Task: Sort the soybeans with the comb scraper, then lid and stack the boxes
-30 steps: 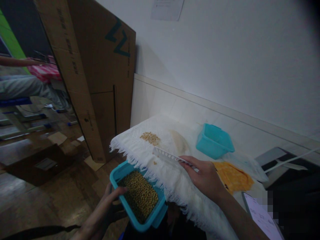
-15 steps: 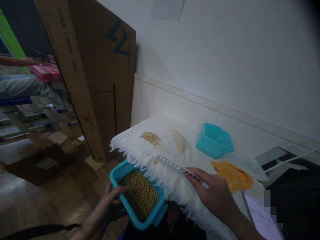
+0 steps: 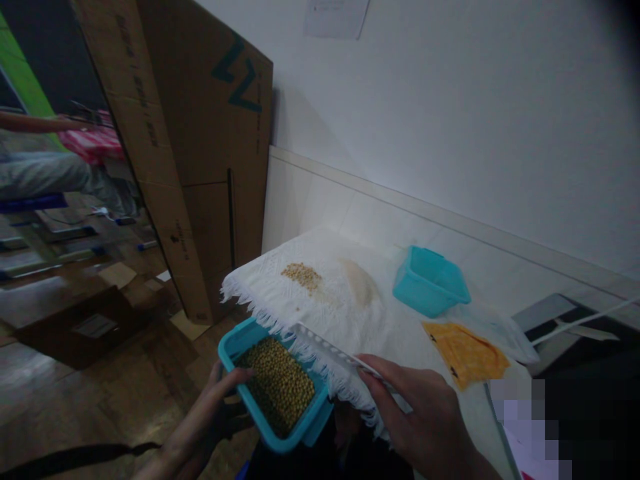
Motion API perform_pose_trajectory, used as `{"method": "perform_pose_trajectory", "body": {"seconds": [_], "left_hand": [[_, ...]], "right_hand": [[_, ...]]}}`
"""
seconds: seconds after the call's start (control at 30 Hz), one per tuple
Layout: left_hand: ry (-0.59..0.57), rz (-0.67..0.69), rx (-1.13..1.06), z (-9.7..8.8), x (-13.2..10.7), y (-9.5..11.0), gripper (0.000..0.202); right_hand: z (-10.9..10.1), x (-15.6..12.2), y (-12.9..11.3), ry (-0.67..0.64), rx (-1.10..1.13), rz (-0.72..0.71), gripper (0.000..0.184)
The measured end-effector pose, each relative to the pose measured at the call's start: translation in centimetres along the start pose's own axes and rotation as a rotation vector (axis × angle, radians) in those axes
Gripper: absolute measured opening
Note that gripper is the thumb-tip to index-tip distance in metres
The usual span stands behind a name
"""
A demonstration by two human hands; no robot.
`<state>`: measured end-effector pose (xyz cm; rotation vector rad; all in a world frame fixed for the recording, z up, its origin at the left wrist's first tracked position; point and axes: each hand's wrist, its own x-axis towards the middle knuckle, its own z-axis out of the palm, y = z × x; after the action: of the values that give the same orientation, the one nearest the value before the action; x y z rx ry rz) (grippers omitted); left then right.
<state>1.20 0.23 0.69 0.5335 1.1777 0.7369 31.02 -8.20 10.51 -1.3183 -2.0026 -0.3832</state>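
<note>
Holding, left hand (image 3: 217, 400): thumb hooked over the near-left rim of a blue tub (image 3: 261, 423), the other fingers bent around its outer side, partly lost in shadow.
Blue tub: just below the table's edge, with yellow-green beans (image 3: 285, 380) spread across its bottom.
Right hand (image 3: 425, 407): thumb and fingers pinched on the near end of a white slotted strip (image 3: 333, 348).
White slotted strip: its far end lies over the fringe, close to the tub's far side; whether it touches the fabric I cannot tell.
White cloth (image 3: 265, 287): spread over the table (image 3: 480, 407), its fringed edge hanging down beside and partly over the tub.
Stray bean (image 3: 298, 309): alone on the cloth, near the fringe.
Pale beans (image 3: 301, 275): a small loose pile toward the cloth's left corner.
Fine pale grains (image 3: 361, 283): a low heap right of that pile, apart from it.
Yellow fabric (image 3: 465, 350): flat on the table, beyond the right hand.
Second blue tub (image 3: 417, 300): upright near the wall (image 3: 450, 120), beside clear plastic (image 3: 505, 330).
Tall carton (image 3: 210, 133): standing left of the table, printed in dark green.
Background person: a forearm (image 3: 40, 123) reaches toward red-and-white checked fabric (image 3: 95, 143).
</note>
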Motion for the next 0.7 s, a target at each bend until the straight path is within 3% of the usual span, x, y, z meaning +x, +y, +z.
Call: {"method": "perform_pose_trajectory", "body": {"seconds": [0.2,0.37,0.7], "left_hand": [[0.031,0.036,-0.006,-0.1,0.3,-0.2,0.092],[0.060,0.009,-0.019,0.0,0.4,0.0,0.098],[0.047,0.027,0.002,0.2,-0.6,0.6,0.095]], "right_hand": [[3.0,2.6,4.0,0.122,-0.125,0.122,0.027],[5.3,4.7,5.6,0.069,-0.117,0.173,0.032],[5.1,5.9,5.7,-0.061,-0.034,0.186,0.031]]}}
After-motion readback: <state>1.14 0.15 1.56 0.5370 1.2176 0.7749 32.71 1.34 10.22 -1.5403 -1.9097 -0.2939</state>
